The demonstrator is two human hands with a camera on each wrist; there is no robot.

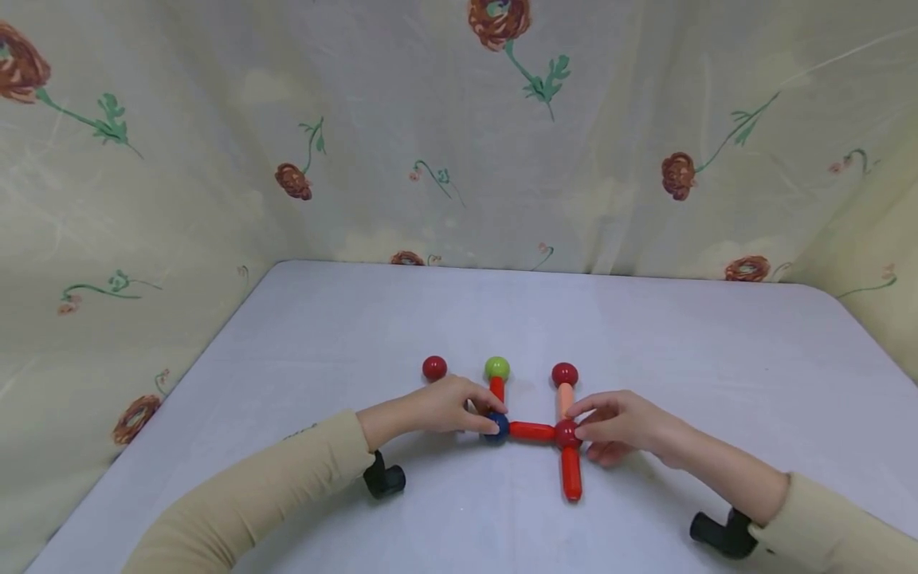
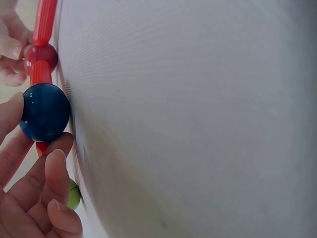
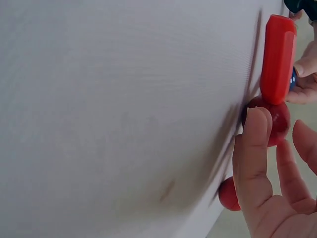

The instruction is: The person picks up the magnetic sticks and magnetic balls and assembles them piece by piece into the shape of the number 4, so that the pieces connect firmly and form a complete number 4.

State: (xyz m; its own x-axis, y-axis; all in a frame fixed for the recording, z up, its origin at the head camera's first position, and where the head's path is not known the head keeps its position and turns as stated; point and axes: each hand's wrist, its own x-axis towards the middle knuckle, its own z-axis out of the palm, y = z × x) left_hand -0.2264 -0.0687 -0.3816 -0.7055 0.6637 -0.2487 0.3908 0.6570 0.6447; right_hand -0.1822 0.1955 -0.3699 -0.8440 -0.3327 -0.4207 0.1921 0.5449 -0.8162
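A toy frame of balls and rods lies on the table. My left hand (image 1: 459, 405) pinches its blue ball (image 2: 45, 113) between thumb and fingers. From that ball one red rod (image 1: 498, 388) runs back to a green ball (image 1: 497, 367), and another red rod (image 1: 532, 432) leads right to a red ball (image 1: 566, 434). My right hand (image 1: 620, 426) holds this red ball with its fingertips. A short red rod (image 3: 279, 59) sticks out from it toward the front, and a peach rod (image 1: 565, 399) reaches back to a second red ball (image 1: 564, 375).
Another red ball (image 1: 433, 367) sits just behind my left hand, which hides whatever lies below it. The white-covered table (image 1: 402, 319) meets a flowered curtain (image 1: 588, 159) at the back and sides. A black camera mount (image 1: 383, 477) hangs under each wrist.
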